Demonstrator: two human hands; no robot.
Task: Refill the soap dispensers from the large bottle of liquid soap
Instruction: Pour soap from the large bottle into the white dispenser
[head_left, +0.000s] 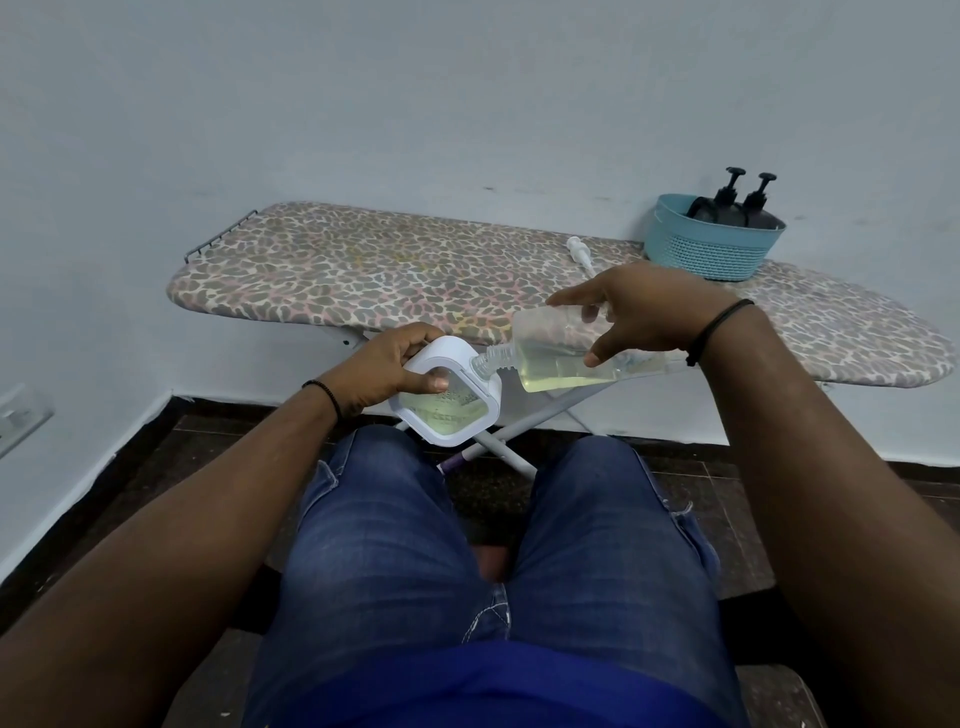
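- Leopard-print padded fabric covers the long ironing board (363, 270), which serves as the table here; it stands beyond the person's knees and carries the spare things, while the pouring happens in the air in front of its near edge.
- Teal perforated plastic basket (711, 249) sits at the board's right end, holding two dark pump bottles (737, 205) upright; they look like further dispensers, and I judge their smooth sides to be slippery if soapy.
- Clear, soft-walled plastic large bottle (566, 358) of pale yellow liquid soap lies tipped nearly on its side, neck to the left. The right hand (644, 312) grips it near its base, thumb below and fingers spread over the top. It looks less than half full, so fairly light, but thin walls will likely squeeze and surge if pressed; a hold at the stiffer base seems wise.
- White square plastic soap dispenser (452, 397) with a clear window shows yellow soap inside. The left hand (384, 369) holds it by its left side, thumb on the front face. Its rigid shell should take a firm grip, growing heavier as it fills.
- Threaded bottle neck (488, 361) meets the dispenser's top right corner; whether it sits inside the opening I cannot tell.
- White pump head (579, 249) with its tube lies loose on the board, just beside the basket.
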